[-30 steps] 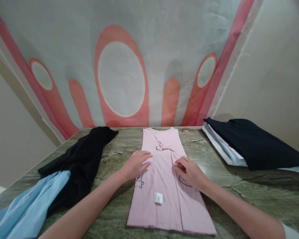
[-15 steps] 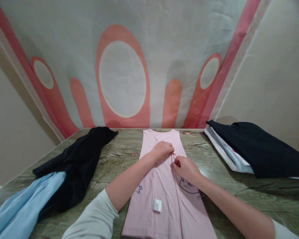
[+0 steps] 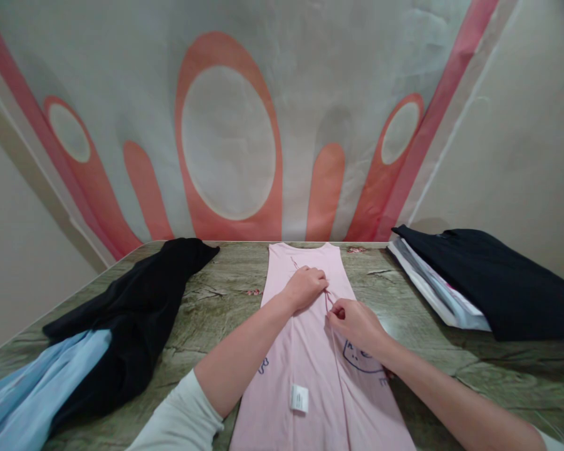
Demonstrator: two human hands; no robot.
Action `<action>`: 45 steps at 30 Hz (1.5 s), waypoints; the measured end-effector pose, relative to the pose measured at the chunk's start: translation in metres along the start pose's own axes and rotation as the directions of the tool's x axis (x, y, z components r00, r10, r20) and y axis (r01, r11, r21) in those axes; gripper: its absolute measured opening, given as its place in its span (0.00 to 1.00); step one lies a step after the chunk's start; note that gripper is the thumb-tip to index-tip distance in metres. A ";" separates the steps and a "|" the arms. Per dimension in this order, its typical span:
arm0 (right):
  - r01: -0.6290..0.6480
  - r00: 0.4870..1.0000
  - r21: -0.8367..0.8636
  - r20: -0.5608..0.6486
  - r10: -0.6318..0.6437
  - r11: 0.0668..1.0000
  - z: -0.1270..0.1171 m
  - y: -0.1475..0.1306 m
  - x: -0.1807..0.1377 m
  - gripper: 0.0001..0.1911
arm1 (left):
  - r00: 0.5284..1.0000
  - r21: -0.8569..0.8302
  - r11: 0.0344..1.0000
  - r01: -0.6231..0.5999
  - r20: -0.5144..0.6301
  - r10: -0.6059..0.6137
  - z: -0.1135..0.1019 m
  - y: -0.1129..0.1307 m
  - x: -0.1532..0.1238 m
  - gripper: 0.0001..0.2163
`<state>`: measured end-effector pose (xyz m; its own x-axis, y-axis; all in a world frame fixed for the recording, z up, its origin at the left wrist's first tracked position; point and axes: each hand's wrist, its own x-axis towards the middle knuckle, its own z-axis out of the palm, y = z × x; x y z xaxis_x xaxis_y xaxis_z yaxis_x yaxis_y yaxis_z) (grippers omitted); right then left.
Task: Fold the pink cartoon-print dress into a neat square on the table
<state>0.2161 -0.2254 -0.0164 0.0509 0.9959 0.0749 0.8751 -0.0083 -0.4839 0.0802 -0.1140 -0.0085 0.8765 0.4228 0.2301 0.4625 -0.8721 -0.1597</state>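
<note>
- White care label (image 3: 299, 398) at 6 o'clock, on the pink sleeveless garment (image 3: 310, 363) lying flat on the desk (image 3: 225, 282); its print is too small to read.
- Pale blue garment (image 3: 42, 382) at 8 o'clock, against a black garment (image 3: 131, 307).
- Dark line print (image 3: 363, 362) at 5 o'clock, with what resembles an E.
- Right hand (image 3: 355, 321): forearm aimed toward 10, thumb and forefinger pinching a thin reddish strand (image 3: 328, 300).
- Left hand (image 3: 305, 288): forearm toward 1, palm down, fingers curled; grip hidden.
- Folded black top (image 3: 498, 279) at 3 o'clock, over paler cloth.
</note>
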 end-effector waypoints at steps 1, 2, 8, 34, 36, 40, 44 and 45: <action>0.005 1.000 0.013 0.006 -0.005 1.000 0.000 0.000 0.000 0.09 | 1.000 -0.002 1.000 0.004 0.000 -0.004 0.000 0.000 0.000 0.08; 0.010 1.000 0.025 0.012 -0.011 1.000 -0.001 0.001 0.000 0.09 | 1.000 -0.004 1.000 0.007 -0.001 -0.007 0.001 0.000 0.000 0.08; 0.029 0.999 0.081 0.039 -0.032 0.996 -0.003 0.005 0.002 0.10 | 0.999 -0.017 0.999 0.034 -0.017 -0.034 0.002 -0.001 -0.001 0.08; 0.353 0.911 0.085 -0.258 -0.321 0.932 -0.008 0.049 0.022 0.15 | 0.993 -0.074 0.990 -0.117 0.013 0.118 -0.036 0.032 -0.006 0.08; 0.418 0.888 0.017 -0.218 -0.405 0.908 0.000 0.057 0.026 0.19 | 0.989 -0.100 0.986 -0.136 0.044 0.141 -0.037 0.042 -0.014 0.08; 0.434 0.888 -0.118 -0.113 -0.446 0.893 0.010 0.067 0.029 0.20 | 0.984 -0.155 0.977 -0.145 0.083 0.159 -0.035 0.060 -0.042 0.14; 0.380 0.909 -0.193 -0.101 -0.403 0.905 0.008 0.064 0.028 0.21 | 0.974 -0.183 0.972 -0.149 0.143 0.177 -0.043 0.067 -0.071 0.18; 0.374 0.912 -0.200 -0.099 -0.398 0.906 0.007 0.063 0.027 0.21 | 0.966 -0.197 0.966 -0.169 0.163 0.202 -0.047 0.068 -0.076 0.18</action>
<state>0.2691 -0.1981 -0.0514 -0.2546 0.9025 0.3473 0.9078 0.3469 -0.2359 0.0388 -0.2169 0.0087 0.9618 0.2718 0.0337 0.2721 -0.9623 -0.0040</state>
